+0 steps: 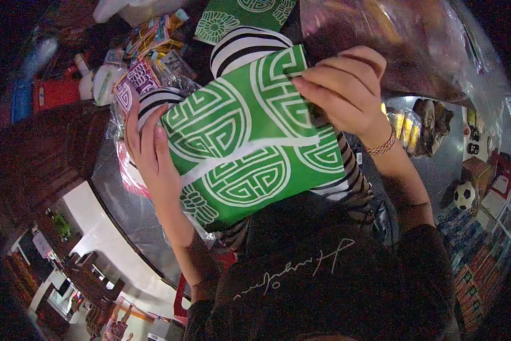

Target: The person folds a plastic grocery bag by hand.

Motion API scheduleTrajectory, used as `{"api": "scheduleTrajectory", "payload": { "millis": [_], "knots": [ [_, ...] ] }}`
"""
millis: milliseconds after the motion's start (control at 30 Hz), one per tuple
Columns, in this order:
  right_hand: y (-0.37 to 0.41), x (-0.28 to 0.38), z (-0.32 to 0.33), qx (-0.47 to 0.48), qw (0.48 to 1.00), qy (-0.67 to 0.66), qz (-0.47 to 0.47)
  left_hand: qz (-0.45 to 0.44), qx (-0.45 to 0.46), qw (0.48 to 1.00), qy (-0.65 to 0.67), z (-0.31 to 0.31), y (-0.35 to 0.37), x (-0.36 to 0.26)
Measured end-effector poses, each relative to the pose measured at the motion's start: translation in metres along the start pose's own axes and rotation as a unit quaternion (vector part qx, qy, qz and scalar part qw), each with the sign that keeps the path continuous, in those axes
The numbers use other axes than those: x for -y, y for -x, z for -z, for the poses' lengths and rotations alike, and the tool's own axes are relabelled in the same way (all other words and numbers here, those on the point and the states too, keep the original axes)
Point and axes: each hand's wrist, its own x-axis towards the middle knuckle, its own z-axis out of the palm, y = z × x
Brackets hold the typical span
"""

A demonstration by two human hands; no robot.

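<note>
A green sheet with white round patterns (pixel 213 122) lies folded over my lap, its white edge running across the middle. My left hand (pixel 156 153) rests along the sheet's left side, fingers somewhat apart and pressed against it. At the upper right corner my right hand (pixel 346 91) pinches the sheet between thumb and fingers; a woven bracelet is on that wrist. Striped black-and-white cloth (pixel 250 48) shows beyond the sheet. Another green patterned piece (pixel 241 20) lies farther off at the top.
Colourful small packets (pixel 159 37) and a purple patterned piece (pixel 136 82) are at the upper left. Clear plastic (pixel 392 40) covers something at the upper right. Yellow packets (pixel 404 128) and a football (pixel 464 195) are at right. A person (pixel 116 328) is at the lower left.
</note>
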Motion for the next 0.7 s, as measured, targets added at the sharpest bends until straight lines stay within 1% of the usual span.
{"api": "scheduleTrajectory", "payload": {
  "millis": [33, 100, 167, 200, 233, 300, 333, 367, 433, 500, 567, 600, 667, 700],
  "knots": [
    [0.002, -0.001, 0.001, -0.001, 1.0, 0.025, 0.004, -0.001, 0.0, 1.0, 0.001, 0.0, 0.0, -0.001],
    [0.006, -0.014, 0.003, 0.006, 1.0, 0.023, -0.013, -0.009, -0.003, 1.0, 0.007, 0.0, 0.0, -0.002],
    [0.018, -0.029, 0.001, -0.091, 0.978, 0.049, -0.181, -0.003, -0.003, 1.0, 0.009, 0.002, 0.0, -0.002],
    [0.012, -0.031, 0.011, -0.11, 0.968, 0.017, -0.224, 0.005, -0.002, 1.0, 0.01, 0.002, 0.001, -0.002],
    [0.013, -0.032, 0.012, -0.108, 0.969, 0.015, -0.222, 0.008, -0.004, 1.0, 0.01, 0.002, 0.002, -0.001],
    [0.015, -0.03, 0.014, -0.02, 0.986, 0.017, -0.165, 0.008, -0.009, 1.0, 0.003, 0.001, 0.002, 0.002],
    [0.013, -0.021, 0.016, 0.029, 0.989, -0.034, -0.141, 0.007, -0.008, 1.0, 0.004, 0.001, 0.002, 0.003],
    [0.012, -0.015, 0.017, 0.029, 0.989, -0.033, -0.143, 0.011, -0.007, 1.0, 0.006, 0.001, 0.002, 0.004],
    [0.01, -0.007, 0.015, 0.099, 0.988, -0.061, -0.103, 0.015, -0.005, 1.0, 0.008, 0.001, 0.003, 0.003],
    [0.012, -0.002, 0.008, 0.096, 0.986, -0.088, -0.107, 0.014, -0.007, 1.0, 0.007, 0.001, 0.002, 0.001],
    [0.013, 0.007, 0.005, 0.048, 0.952, -0.18, -0.241, 0.009, -0.009, 1.0, 0.008, 0.001, 0.002, 0.003],
    [0.011, 0.011, 0.008, 0.048, 0.952, -0.181, -0.24, 0.004, -0.01, 1.0, 0.01, 0.001, 0.002, 0.004],
    [0.005, 0.015, 0.014, 0.072, 0.919, -0.231, -0.311, 0.009, -0.01, 1.0, 0.01, 0.001, 0.002, 0.003],
    [0.008, 0.014, 0.014, 0.072, 0.919, -0.23, -0.312, 0.013, -0.009, 1.0, 0.012, 0.001, 0.003, 0.003]
  ]
}}
